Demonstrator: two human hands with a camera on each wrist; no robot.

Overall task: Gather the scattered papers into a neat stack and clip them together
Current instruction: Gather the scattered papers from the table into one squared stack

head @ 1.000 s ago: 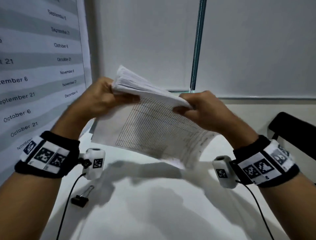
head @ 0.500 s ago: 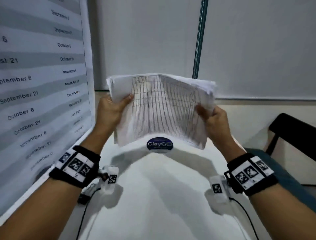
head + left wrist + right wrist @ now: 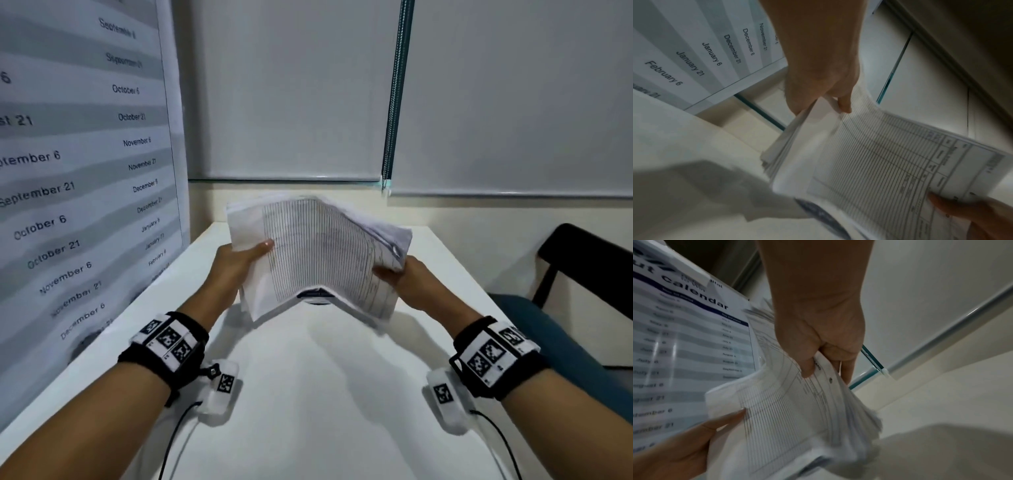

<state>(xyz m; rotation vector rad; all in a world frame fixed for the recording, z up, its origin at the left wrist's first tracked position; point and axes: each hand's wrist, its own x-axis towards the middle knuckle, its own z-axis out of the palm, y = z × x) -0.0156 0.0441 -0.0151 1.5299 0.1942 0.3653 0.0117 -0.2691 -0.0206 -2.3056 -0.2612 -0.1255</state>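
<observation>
A thick stack of papers (image 3: 318, 253) with a ruled table on the top sheet stands near upright, bowed, its lower edge at the white table (image 3: 325, 394). My left hand (image 3: 239, 263) grips its left side, thumb on the front sheet. My right hand (image 3: 404, 277) grips the right side, where the sheet edges fan out unevenly. The left wrist view shows the stack (image 3: 869, 170) between thumb and fingers of my left hand (image 3: 824, 97). In the right wrist view my right hand (image 3: 824, 360) pinches the papers (image 3: 787, 418). No binder clip is in view.
A large calendar poster (image 3: 78, 178) leans along the table's left side. A dark round logo (image 3: 317, 295) on the table peeks out under the stack. A black chair (image 3: 582, 274) with a teal seat stands at the right. Window blinds (image 3: 291, 89) hang behind.
The stack went from tilted flat and high to upright, then dropped down toward the table. The black binder clip at the lower left has gone out of sight behind my left wrist.
</observation>
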